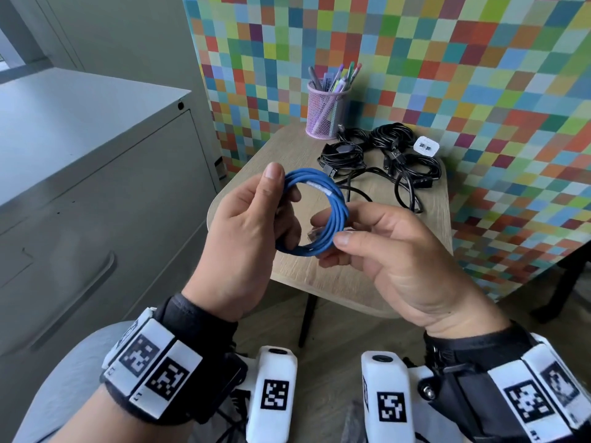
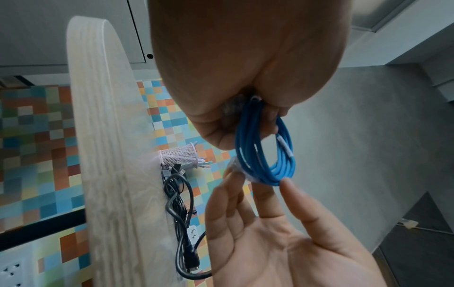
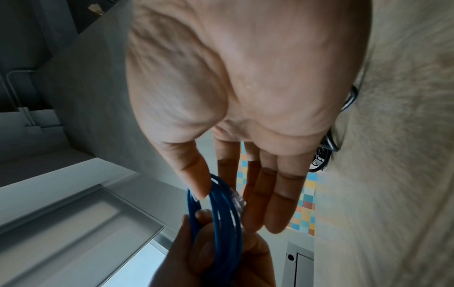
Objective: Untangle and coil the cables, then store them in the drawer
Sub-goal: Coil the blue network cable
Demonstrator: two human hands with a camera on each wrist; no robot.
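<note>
labels: white tag on blue cable coil (image 1: 323,210), print unreadable to us | room: coil held in the air over the surface (image 1: 351,282) near edge, black cables (image 1: 383,158) farther back | left hand (image 1: 252,238) curls round coil | right hand (image 1: 393,251) pinches coil, other fingers nearly straight

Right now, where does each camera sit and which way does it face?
Head: on the head, looking down at both hands, the left hand and right hand, holding a blue cable coil over the table.
Left wrist: along the left palm to that coil.
Right wrist: along the right fingers.
All three share the coil.
</note>
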